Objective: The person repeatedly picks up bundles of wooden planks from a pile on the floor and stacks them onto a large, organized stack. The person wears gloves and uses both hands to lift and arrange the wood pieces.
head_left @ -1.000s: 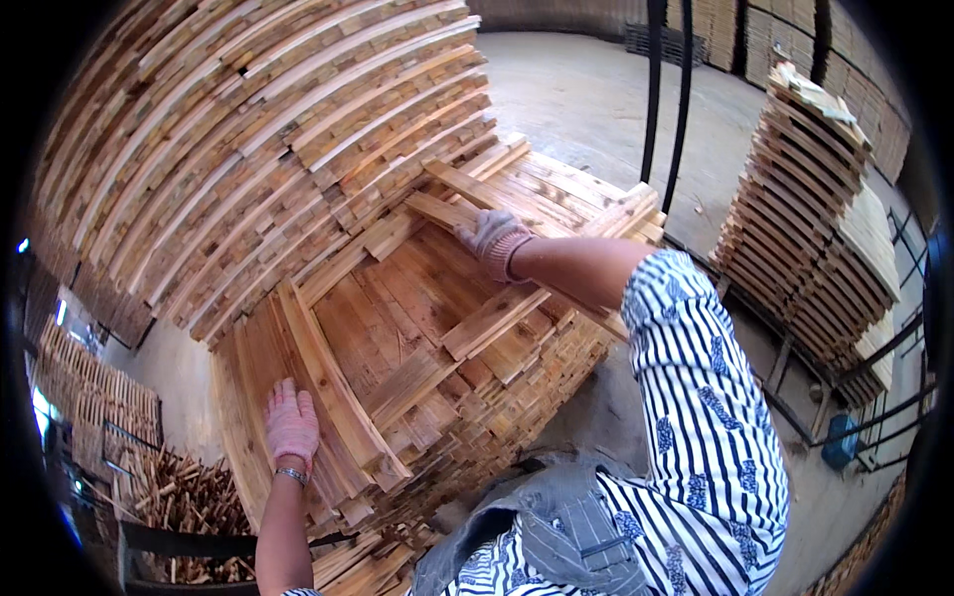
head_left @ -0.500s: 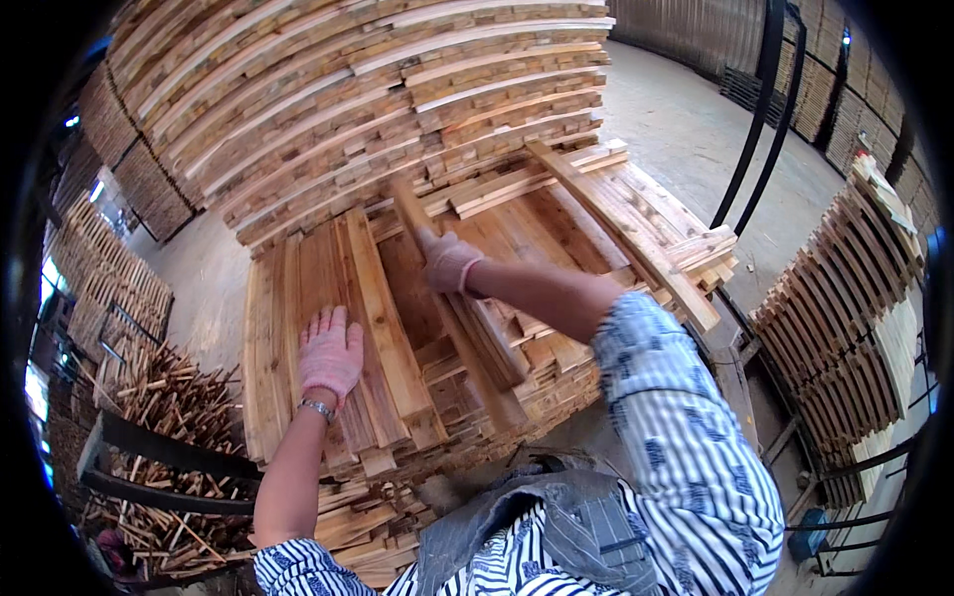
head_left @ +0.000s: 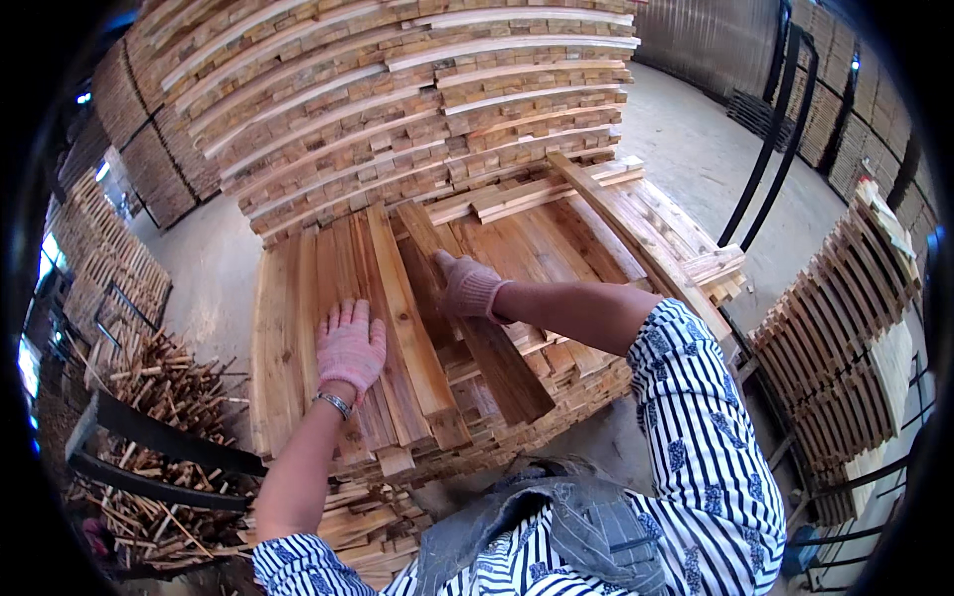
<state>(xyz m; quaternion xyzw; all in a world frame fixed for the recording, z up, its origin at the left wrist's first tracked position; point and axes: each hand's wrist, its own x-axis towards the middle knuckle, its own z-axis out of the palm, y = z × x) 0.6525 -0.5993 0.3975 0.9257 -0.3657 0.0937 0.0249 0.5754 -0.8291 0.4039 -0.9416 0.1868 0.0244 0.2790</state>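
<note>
My left hand (head_left: 351, 345), in a pink knit glove, lies flat with its fingers outstretched on boards in the top layer of a low wood stack. To its right, my gloved right hand (head_left: 471, 287) is closed on a long wooden board (head_left: 505, 375), whose near end reaches the front edge of the stack. A lighter narrow board (head_left: 409, 348) lies between my hands. Flat boards (head_left: 283, 328) run side by side at the left of the layer. My right palm hides part of the held board.
A tall stack of boards (head_left: 417, 119) rises behind. One long board (head_left: 636, 238) lies slantwise at the right. A black metal bar frame (head_left: 770, 149) stands beyond it, with another stack (head_left: 835, 348) on the right. Loose sticks (head_left: 169, 397) fill the left side.
My right hand has come nearer and right. The board under it, tilted on edge before, now lies flatter. My left hand stays flat on the boards.
</note>
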